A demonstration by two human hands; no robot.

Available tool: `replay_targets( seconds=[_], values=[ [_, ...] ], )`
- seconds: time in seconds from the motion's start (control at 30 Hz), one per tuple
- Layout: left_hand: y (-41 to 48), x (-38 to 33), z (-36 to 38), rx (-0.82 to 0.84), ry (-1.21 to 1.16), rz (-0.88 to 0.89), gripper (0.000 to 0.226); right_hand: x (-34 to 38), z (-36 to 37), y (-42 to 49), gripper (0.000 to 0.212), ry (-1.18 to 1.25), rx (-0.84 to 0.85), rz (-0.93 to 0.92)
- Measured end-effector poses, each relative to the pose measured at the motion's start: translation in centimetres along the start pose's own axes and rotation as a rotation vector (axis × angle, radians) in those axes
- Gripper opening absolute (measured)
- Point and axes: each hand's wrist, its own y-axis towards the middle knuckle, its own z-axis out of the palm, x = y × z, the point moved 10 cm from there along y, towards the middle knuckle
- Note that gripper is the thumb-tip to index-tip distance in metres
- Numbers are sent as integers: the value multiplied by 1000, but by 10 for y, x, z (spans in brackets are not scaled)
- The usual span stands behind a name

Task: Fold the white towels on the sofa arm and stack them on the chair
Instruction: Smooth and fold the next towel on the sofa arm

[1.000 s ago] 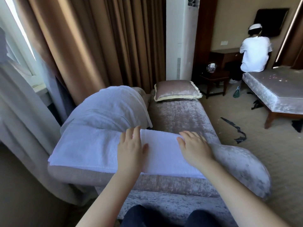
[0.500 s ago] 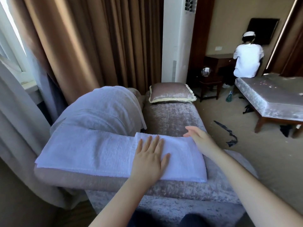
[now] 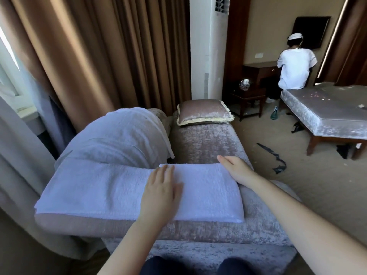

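Our left hand (image 3: 160, 192) lies flat, fingers straight, on the half-folded towel (image 3: 111, 187) along the sofa arm (image 3: 198, 234). Our right hand (image 3: 236, 169), open, rests at the towel's far corner. We should pin the fold under the left palm and square the edges.

Location type: hotel guest room.

Indicators:
- Floor-length brown curtains (image 3: 119, 56) hang beside a window (image 3: 8, 56) at the left.
- A white floor-standing air conditioner (image 3: 208, 46) stands against the back wall.
- A velvet sofa (image 3: 204, 143) carries a matching fringed cushion (image 3: 202, 112) at its far end.
- A bench (image 3: 327, 108) in similar velvet, on wooden legs, stands at the right.
- A wall-mounted TV (image 3: 310, 30) hangs above a dark wooden desk (image 3: 258, 69).
- A low side table (image 3: 248, 96) carries glassware (image 3: 245, 84).
- Beige carpet (image 3: 297, 185) covers the floor.
- White towels (image 3: 119, 187) lie along the sofa's near arm.
- A person (image 3: 296, 66) in a white top and cap is at the desk, back to the camera.
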Motion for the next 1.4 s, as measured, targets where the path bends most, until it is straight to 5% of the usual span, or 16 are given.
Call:
replay_targets(
  seconds=[0.1,0.3,0.5,0.67,0.77,0.87,1.0,1.13,1.4],
  values=[
    [-2,19,-22,-79,28,-175,40,-1,-4,2,50,57,-46,-16],
    [0,39,-4,170,-14,-363,29,-4,6,11,60,2,36,20],
    [17,39,-26,9,-166,-265,21,-3,8,12,61,-26,144,16],
    [-5,-11,-42,-172,-53,24,12,-15,6,8,55,122,267,112],
    [-26,-80,-39,-88,-166,364,17,-21,5,9,44,181,333,147],
    [-47,-122,-11,56,-21,583,19,-19,8,8,35,166,506,133],
    [-52,-128,7,112,39,599,35,-18,3,10,24,-13,691,79],
    [-51,-133,-3,21,72,619,21,-9,5,11,24,-97,786,48],
    [-54,-136,1,-15,66,636,19,8,2,15,18,-237,728,-91]
  ],
)
